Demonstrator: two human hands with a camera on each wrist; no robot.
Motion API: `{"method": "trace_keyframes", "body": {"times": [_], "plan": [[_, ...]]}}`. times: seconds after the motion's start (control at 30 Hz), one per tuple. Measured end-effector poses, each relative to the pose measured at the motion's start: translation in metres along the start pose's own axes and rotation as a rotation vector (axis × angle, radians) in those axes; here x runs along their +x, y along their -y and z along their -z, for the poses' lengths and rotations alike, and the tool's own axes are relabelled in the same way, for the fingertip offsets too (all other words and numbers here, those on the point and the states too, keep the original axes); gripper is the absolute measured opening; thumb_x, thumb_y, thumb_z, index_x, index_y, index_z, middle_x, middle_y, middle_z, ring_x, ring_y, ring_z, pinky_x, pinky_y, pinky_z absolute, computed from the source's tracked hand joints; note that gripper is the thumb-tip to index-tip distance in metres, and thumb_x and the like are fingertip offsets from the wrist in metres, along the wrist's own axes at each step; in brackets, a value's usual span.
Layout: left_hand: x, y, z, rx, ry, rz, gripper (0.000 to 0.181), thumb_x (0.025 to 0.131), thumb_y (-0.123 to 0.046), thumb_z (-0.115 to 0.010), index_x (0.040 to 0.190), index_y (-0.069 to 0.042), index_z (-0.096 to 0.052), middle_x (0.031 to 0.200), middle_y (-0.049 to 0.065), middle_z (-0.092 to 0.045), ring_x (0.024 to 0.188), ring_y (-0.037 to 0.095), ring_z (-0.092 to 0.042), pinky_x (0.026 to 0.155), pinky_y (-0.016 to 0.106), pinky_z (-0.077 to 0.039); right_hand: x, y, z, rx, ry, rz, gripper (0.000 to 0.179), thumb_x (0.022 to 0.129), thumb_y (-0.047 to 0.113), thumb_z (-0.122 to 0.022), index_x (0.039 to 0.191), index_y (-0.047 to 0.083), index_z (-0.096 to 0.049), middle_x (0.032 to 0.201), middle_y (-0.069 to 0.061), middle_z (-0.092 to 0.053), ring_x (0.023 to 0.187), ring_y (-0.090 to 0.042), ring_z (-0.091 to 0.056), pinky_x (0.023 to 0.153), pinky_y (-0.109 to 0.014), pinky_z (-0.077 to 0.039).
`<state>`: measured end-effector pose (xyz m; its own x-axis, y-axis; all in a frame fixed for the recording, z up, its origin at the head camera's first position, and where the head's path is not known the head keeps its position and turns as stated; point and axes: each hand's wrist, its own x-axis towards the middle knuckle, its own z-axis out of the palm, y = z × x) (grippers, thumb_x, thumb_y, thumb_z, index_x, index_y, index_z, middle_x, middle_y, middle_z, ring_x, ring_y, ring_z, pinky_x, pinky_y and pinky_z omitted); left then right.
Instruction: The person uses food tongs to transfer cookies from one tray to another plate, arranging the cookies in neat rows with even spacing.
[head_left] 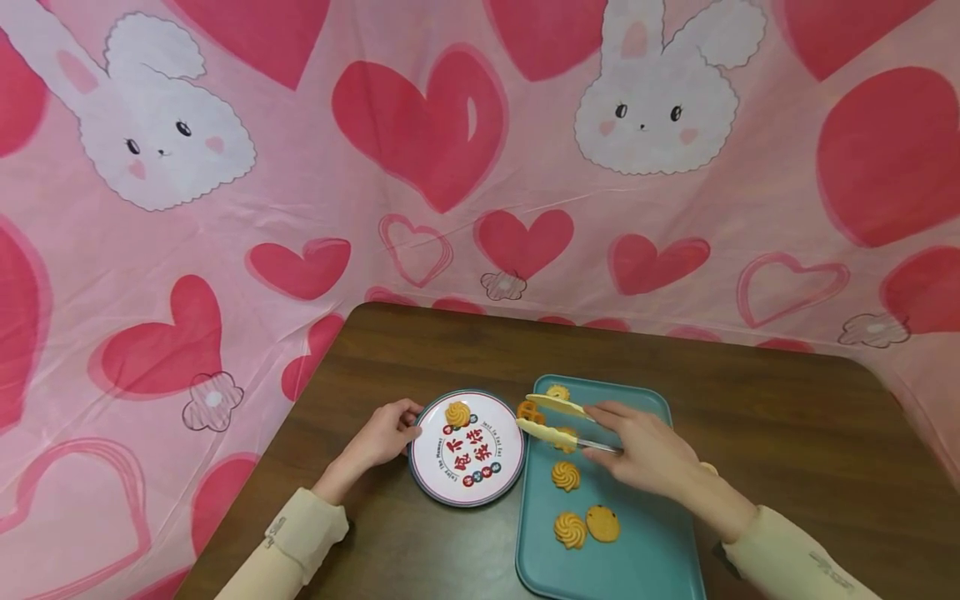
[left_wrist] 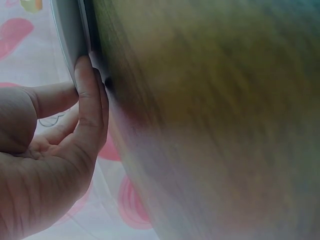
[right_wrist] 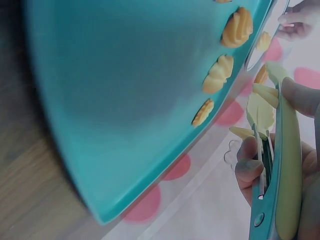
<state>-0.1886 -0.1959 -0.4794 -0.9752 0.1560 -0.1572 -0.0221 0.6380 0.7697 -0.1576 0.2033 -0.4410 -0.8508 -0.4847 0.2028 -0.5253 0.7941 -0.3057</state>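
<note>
My left hand (head_left: 378, 433) pinches the left rim of a white plate (head_left: 435, 475) with red lettering; thumb and fingers show at its edge in the left wrist view. A swirl cookie (head_left: 457, 414) lies near the plate's far rim. With my right hand (head_left: 648, 450) I hold pale yellow and teal tongs (right_wrist: 289, 185). Between the tong tips is a pretzel-shaped cookie (head_left: 528, 412), above the gap where plate and teal tray (head_left: 630, 562) meet. On the tray lie several cookies, among them a swirl one (head_left: 566, 476) and a flat round one (head_left: 603, 523).
Plate and tray stand side by side on a dark wooden table (head_left: 795, 433). A pink cloth (head_left: 420, 250) with hearts and rabbits hangs behind and at the left. Something small and yellow (head_left: 708, 468) shows beside my right forearm, mostly hidden.
</note>
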Motion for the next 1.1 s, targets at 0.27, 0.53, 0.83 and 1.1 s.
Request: {"method": "trace_keyframes", "body": {"times": [0.27,0.53,0.83,1.1], "plan": [[0.000,0.000,0.000,0.005,0.002,-0.008,0.025,0.091,0.004,-0.067,0.116,0.005,-0.063,0.088,0.008,-0.058,0.070,0.017,-0.056,0.054,0.030,-0.056,0.021,0.012,-0.011,-0.006,0.048,0.019,0.063,0.082,0.040,-0.081,0.132,0.006,-0.065,0.130,-0.009,-0.063,0.108,-0.026,-0.066,0.089,-0.049,-0.055],[0.001,-0.001,0.000,0.012,0.001,-0.004,0.025,0.091,0.003,-0.067,0.116,0.005,-0.063,0.088,0.007,-0.057,0.070,0.017,-0.056,0.054,0.030,-0.056,0.035,0.020,-0.018,-0.012,0.093,0.019,0.061,0.082,0.039,-0.081,0.132,0.007,-0.065,0.130,-0.010,-0.063,0.093,-0.019,-0.067,0.083,-0.043,-0.058],[-0.001,-0.003,0.001,0.023,-0.001,-0.007,0.024,0.091,0.003,-0.067,0.115,0.005,-0.063,0.088,0.007,-0.057,0.070,0.017,-0.056,0.054,0.029,-0.056,0.046,0.027,-0.025,-0.024,0.144,0.005,0.063,0.083,0.041,-0.081,0.135,0.011,-0.063,0.135,-0.009,-0.060,0.090,-0.017,-0.067,0.084,-0.043,-0.057],[-0.002,-0.003,0.001,0.016,0.003,-0.010,0.025,0.091,0.003,-0.067,0.116,0.005,-0.063,0.088,0.007,-0.056,0.069,0.017,-0.056,0.054,0.029,-0.056,0.052,0.030,-0.030,-0.060,0.131,0.069,0.061,0.083,0.041,-0.079,0.134,0.010,-0.064,0.130,-0.007,-0.062,0.084,-0.017,-0.065,0.078,-0.040,-0.057]]}}
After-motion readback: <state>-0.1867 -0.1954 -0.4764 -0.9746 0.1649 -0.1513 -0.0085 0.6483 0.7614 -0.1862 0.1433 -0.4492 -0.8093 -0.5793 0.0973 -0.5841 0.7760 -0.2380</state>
